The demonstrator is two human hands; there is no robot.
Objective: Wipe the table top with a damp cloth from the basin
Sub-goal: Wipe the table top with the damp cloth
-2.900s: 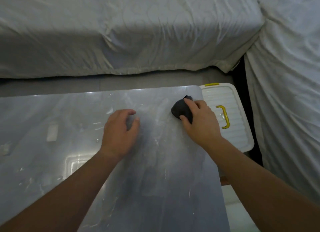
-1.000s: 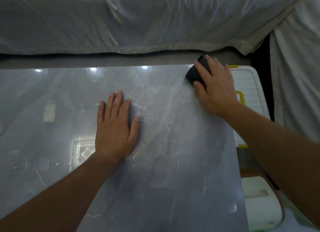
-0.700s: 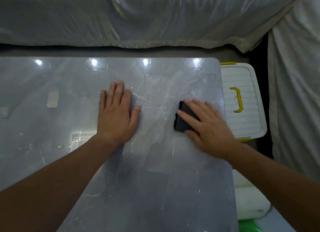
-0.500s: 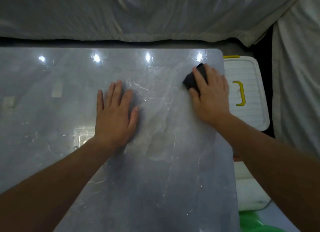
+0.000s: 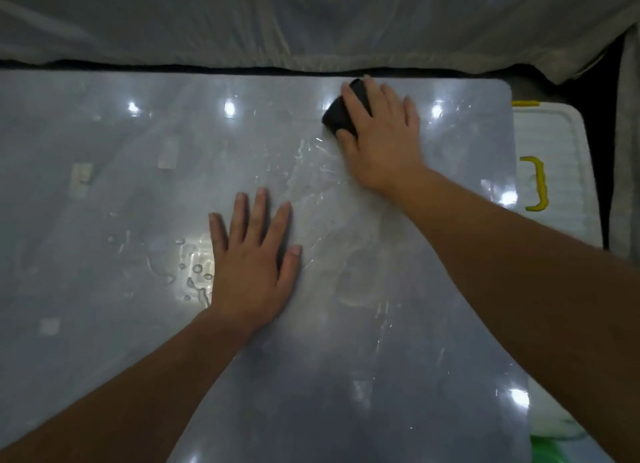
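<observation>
Head view: the right hand (image 5: pixel 377 140) presses a dark cloth (image 5: pixel 341 116) flat near the far edge of the wet surface (image 5: pixel 398 376) — fingers spread over it. The left hand (image 5: pixel 254 265) lies flat, empty. A hard push could slide the cloth off the edge — or the bracing palm could slip on the droplets.

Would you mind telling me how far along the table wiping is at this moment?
Done: wet streaks between the hands suggest the middle of the table top has been wiped. In hand: the right hand presses the dark cloth near the far edge, while the left hand lies flat on the table. Left: droplets beside the left hand, and the left side shows no streaks.
</observation>
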